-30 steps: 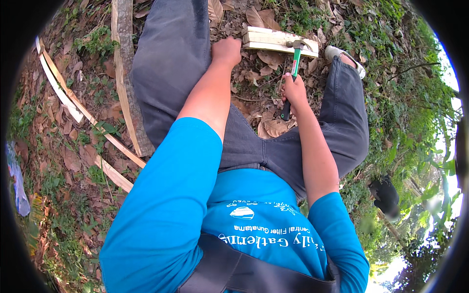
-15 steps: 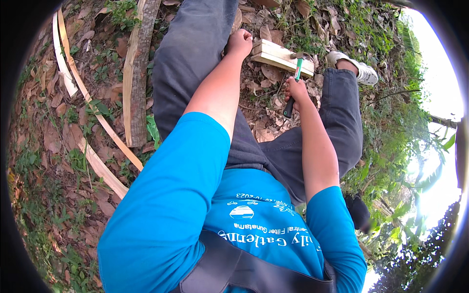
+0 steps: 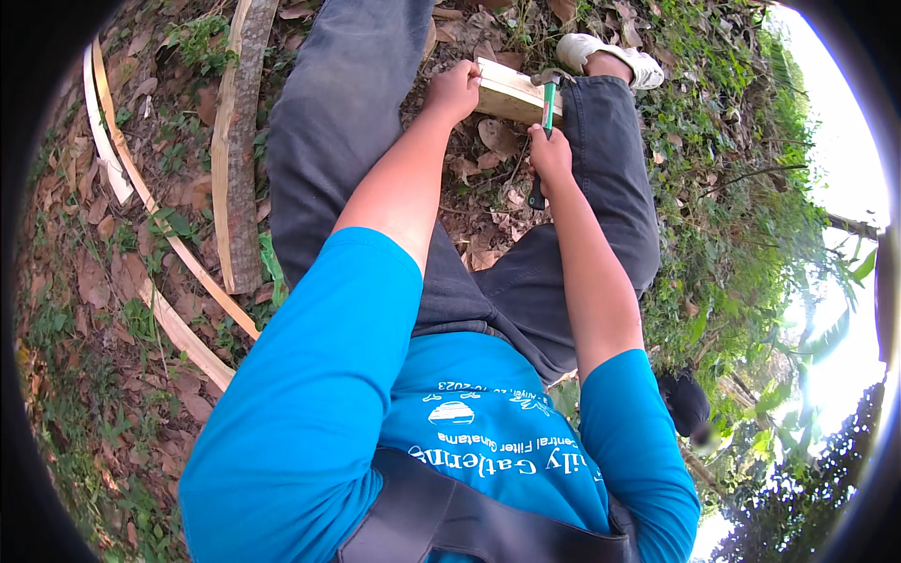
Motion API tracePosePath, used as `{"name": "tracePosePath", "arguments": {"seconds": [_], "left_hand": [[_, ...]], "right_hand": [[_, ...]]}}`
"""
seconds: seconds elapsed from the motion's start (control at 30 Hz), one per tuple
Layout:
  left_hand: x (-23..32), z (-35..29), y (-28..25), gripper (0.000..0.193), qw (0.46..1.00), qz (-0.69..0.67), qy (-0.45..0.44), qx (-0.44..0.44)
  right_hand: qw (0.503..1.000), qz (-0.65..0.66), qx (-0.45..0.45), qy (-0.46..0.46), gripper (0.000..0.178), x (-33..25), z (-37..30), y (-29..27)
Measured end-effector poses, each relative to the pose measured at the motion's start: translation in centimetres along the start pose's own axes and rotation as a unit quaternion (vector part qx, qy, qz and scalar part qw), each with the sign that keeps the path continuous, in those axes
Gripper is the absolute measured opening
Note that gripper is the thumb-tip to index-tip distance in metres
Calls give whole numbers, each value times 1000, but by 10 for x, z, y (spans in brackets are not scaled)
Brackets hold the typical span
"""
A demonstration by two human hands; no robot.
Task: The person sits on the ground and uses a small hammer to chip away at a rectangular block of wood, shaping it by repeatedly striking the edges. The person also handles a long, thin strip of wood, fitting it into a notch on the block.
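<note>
Right hand clasps green-and-black hammer; left hand, grip unclear, at pale straight-edged wood.

Daylight filled the scene, brightest at the right, where the sky was blown out to flat white and glare washed over the leaves against it. The low foliage there showed as dark speckle. Light on the shirt was even, with soft shading in its folds; the trousers were dim but kept some detail. The top of the block was pale and its near side shaded. The hammer looked fairly sharp. A hazy smudge blurred the lower right, the strips curved along the distorted left side, and black rounded off the corners.
</note>
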State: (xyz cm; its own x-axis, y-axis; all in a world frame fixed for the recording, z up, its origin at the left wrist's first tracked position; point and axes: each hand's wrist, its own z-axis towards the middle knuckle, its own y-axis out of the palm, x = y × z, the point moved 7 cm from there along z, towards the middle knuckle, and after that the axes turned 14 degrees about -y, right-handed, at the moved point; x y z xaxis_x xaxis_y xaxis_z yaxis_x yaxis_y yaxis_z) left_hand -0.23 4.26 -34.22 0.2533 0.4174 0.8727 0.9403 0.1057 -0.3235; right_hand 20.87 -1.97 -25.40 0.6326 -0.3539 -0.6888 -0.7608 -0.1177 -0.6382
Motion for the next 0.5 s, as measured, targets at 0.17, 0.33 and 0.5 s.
{"name": "tracePosePath", "arguments": {"seconds": [0.17,0.33,0.5], "left_hand": [[-5,17,3,20,997,-78,-10,20],[9,55,-10,24,991,-130,11,0],[37,92,-24,38,990,-105,69,-59]], "right_hand": [[980,198,-15,5,23,-12,-25,16],[959,280,-40,27,25,-22,-51,12],[940,337,-19,49,26,-6,-53,17]]}}
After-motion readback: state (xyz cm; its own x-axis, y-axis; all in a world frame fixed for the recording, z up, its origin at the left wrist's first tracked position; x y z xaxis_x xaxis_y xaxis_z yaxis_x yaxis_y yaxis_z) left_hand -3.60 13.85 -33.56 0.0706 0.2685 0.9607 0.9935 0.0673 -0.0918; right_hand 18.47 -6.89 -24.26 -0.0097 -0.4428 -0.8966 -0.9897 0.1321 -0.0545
